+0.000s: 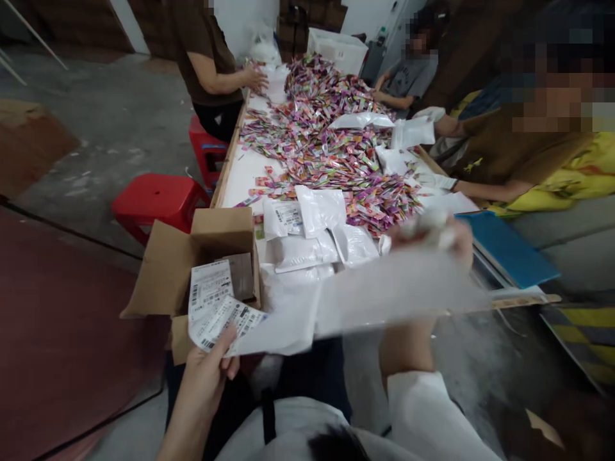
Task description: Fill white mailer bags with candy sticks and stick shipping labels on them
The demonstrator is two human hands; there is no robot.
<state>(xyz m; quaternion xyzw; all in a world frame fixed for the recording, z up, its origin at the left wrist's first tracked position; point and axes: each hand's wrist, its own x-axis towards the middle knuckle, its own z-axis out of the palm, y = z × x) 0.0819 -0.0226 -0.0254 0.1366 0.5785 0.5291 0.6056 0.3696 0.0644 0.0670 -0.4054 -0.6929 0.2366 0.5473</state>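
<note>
My left hand (218,358) pinches the lower edge of a strip of printed labels (225,320), which lies partly over an open cardboard box (223,224). From the labels a blurred white backing strip (384,291) stretches right, in front of my right hand. My right hand (432,237) is smeared by motion at the strip's far side, with something whitish at its fingers; its grip cannot be made out. Beyond the strip, white sealed packets (307,250) lie in a pile, one with a label on it.
Many small colourful sachets (331,141) are heaped along the table (240,179). Several people sit or stand around it, one with hands at white bags on the right. Red stools (156,195) stand left, a blue folder (514,246) lies right, and a white bin (336,50) stands behind.
</note>
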